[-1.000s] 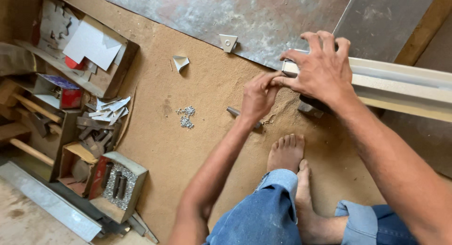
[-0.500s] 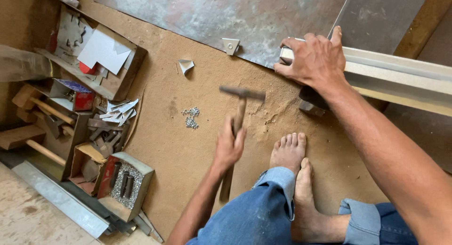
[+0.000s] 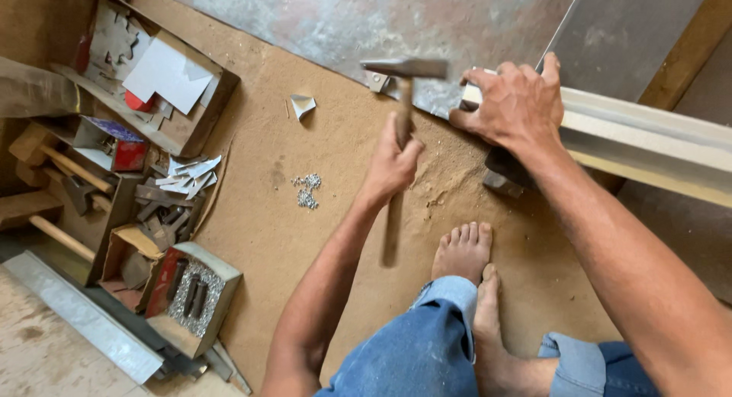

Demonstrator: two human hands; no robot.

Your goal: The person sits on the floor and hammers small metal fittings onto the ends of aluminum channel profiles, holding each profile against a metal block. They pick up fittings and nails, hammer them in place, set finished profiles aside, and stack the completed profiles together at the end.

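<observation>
My left hand (image 3: 391,164) grips the wooden handle of a hammer (image 3: 402,99), whose metal head is raised near the end of a long pale metal channel (image 3: 648,141). My right hand (image 3: 515,107) presses down on that channel's end, fingers curled over it. The channel rests on a dark metal block (image 3: 499,176) standing in the sandy floor. A grey metal sheet (image 3: 366,23) lies behind the hammer head. My bare feet (image 3: 469,267) and blue jeans show at the bottom.
A small heap of tiny rivets (image 3: 307,189) lies on the sand. Folded metal scraps (image 3: 302,105) lie nearby. At left stand wooden boxes with cut metal pieces (image 3: 160,84), tools (image 3: 164,214) and a small box of rivets (image 3: 194,294).
My left hand picked the hammer up off the sand and has swung its head up toward the channel's end. My right hand stays on the channel.
</observation>
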